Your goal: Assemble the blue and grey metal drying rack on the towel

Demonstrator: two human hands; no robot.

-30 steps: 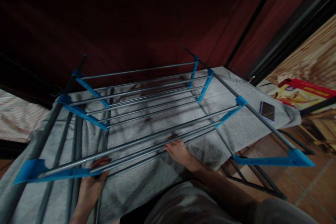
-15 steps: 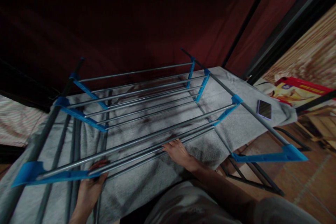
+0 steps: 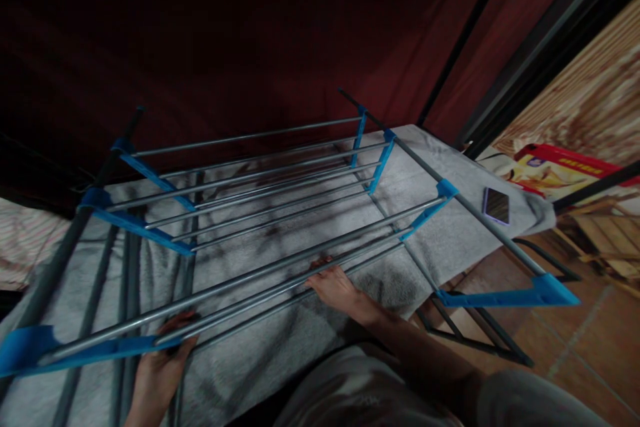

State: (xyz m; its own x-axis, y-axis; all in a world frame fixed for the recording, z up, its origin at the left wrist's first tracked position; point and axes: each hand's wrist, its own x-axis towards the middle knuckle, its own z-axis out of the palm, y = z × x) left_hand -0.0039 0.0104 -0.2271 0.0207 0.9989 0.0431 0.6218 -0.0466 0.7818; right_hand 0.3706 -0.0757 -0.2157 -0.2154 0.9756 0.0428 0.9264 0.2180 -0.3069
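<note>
A shoe rack of grey metal tubes and blue plastic brackets stands tilted before me, its long metal rods (image 3: 280,260) running left to right. My left hand (image 3: 163,363) curls round the inner end of the near-left blue bracket (image 3: 100,350), where a thin rod meets it. Part of those fingers is hidden behind the rods. Farther right, my right hand (image 3: 333,287) has its fingers bent over a lower front rod (image 3: 255,300), about midway along. The right-hand end of that tier sits in another blue bracket (image 3: 425,217).
Grey cloth (image 3: 425,253) covers the surface under the rack. A phone (image 3: 497,206) lies on it at the right. Loose dark tubes (image 3: 123,293) lie at the left. Beyond are a red and yellow package (image 3: 565,170), a wooden crate (image 3: 607,233) and a dark red panel (image 3: 225,60).
The rack appears slightly farther left in view, most of all at its left end. My left hand has shifted a little left with it; my right hand keeps its place on the rod.
</note>
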